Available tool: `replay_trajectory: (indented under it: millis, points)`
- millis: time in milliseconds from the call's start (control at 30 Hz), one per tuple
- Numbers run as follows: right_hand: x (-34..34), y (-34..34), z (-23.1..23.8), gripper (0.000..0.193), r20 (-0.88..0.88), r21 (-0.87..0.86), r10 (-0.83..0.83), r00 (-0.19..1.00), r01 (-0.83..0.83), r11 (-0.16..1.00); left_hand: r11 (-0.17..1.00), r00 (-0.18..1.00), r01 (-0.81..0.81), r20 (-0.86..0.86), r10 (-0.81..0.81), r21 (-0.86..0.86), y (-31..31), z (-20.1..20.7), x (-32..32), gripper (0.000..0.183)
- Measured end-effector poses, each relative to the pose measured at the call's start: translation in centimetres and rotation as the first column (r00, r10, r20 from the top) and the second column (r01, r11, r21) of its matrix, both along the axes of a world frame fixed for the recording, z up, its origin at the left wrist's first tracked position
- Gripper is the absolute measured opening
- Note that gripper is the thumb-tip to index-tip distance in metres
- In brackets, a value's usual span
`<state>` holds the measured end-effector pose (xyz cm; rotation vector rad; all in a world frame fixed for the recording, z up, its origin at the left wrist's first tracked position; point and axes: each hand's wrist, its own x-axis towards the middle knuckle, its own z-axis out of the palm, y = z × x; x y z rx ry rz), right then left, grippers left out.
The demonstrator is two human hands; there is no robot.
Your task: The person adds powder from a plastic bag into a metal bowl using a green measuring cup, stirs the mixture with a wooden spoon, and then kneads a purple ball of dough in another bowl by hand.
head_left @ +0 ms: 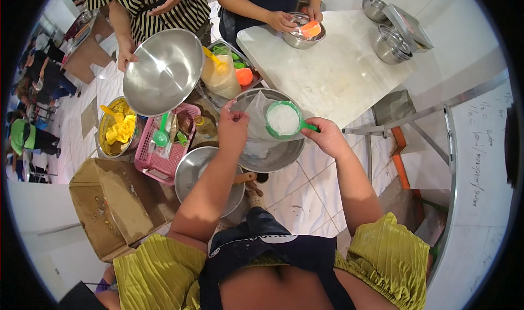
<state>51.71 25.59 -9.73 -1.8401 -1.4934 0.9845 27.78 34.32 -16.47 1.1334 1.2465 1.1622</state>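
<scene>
My right hand [328, 137] is closed on the handle of a green measuring cup [302, 125]. White powder [284, 119] fills the cup nearly to its rim. To the left, my left hand [234, 125] pinches the edge of a clear plastic bag [256, 115], which hangs beside the cup. Both are above a large steel bowl [292, 152], where the bag partly covers white powder at the bottom. Below my left forearm, another steel bowl [188, 173] stands near a wooden handle [244, 177].
A person in stripes holds a big steel basin [164, 72]; another person handles a bowl with an orange cup [311, 29] at the white table [349, 64]. At left are a pot of yellow spread [121, 130], a pink basket [158, 160], a bottle [205, 127] and a cardboard box [109, 201].
</scene>
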Motion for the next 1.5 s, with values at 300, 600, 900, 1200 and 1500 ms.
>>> replay_trajectory:
  millis: [300, 600, 900, 1200, 1500]
  points:
    - [-0.8, -0.2, -0.3, 0.028, 0.212, 0.040, -0.010, 0.977, 0.001, 0.999, 0.999, 0.999, 0.030, -0.019, -0.030, 0.013, -0.2, -0.2, 0.2, 0.028]
    - [-3.4, -0.6, -2.8, 0.027, 0.474, 0.212, 0.007, 0.881, -0.122, 0.970, 0.974, 0.936, 0.060, 0.353, 0.022, -0.220, -1.0, 0.5, -0.3, 0.012]
    - [-4.5, 0.2, -3.5, 0.021, 0.530, 0.169, 0.039, 0.847, -0.150, 0.974, 0.962, 0.888, 0.089, 0.459, 0.041, -0.258, -1.0, 0.2, -0.1, 0.009]
    - [-4.8, 0.2, -3.8, 0.021, 0.515, 0.213, 0.034, 0.857, -0.166, 0.963, 0.959, 0.847, 0.131, 0.531, 0.023, -0.251, -0.7, -1.1, -0.8, 0.010]
    - [-5.0, -0.1, -3.3, 0.020, 0.524, 0.222, 0.030, 0.851, -0.171, 0.960, 0.964, 0.856, 0.130, 0.516, 0.010, -0.233, -0.6, -1.7, -1.0, 0.010]
